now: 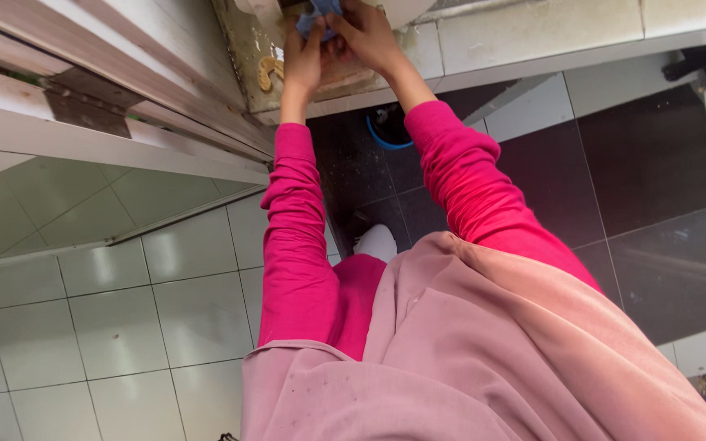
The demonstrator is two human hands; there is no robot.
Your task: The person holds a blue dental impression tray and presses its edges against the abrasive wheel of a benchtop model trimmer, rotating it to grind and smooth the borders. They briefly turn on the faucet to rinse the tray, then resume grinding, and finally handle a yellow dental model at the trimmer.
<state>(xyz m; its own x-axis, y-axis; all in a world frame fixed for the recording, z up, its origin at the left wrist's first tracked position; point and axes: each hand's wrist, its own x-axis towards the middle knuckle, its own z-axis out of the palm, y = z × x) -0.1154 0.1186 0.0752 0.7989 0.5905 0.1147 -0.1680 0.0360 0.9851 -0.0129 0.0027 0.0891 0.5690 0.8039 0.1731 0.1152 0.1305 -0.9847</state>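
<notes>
Both hands, the left hand (304, 61) and the right hand (365, 33), close their fingers around a crumpled blue cloth (318, 18) pressed on the stained, dirty cream ledge (263, 49), where yellowish grime still remains.

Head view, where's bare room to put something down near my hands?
Bare: white ledge right of the right hand, and pale floor tiles left of the pink sleeves. Crowded: the stained corner where both hands, left hand included, grip a blue cloth.
</notes>
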